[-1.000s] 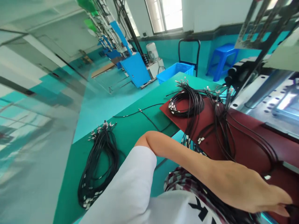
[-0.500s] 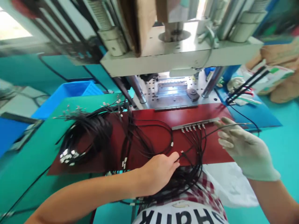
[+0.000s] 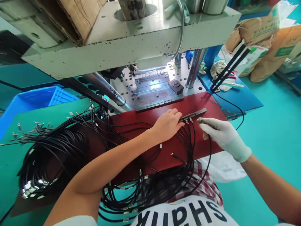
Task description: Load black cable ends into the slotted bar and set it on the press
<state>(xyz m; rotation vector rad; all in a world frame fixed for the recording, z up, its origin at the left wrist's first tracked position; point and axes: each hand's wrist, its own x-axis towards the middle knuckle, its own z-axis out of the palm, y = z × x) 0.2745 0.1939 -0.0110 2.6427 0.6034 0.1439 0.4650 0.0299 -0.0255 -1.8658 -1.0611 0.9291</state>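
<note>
My bare left hand (image 3: pixel 167 125) lies on the dark red board (image 3: pixel 145 117), fingertips closed against the left end of a dark metal bar (image 3: pixel 196 113) that holds several black cable ends. My gloved right hand (image 3: pixel 219 133) pinches one black cable (image 3: pixel 210 147) near its metal tip, just right of the bar. More black cables (image 3: pixel 162 185) loop from the bar down into my lap.
A press machine (image 3: pixel 131 40) stands over a lit metal bed (image 3: pixel 150 83) right behind the board. A large bundle of black cables (image 3: pixel 51 150) lies on the green table at the left, near a blue crate (image 3: pixel 35 100). Paper sacks (image 3: pixel 263 40) are at the far right.
My view has swung from the left side of the table to the press. My left hand moved up from the lap cables to the bar. My right hand closed on a cable beside it.
</note>
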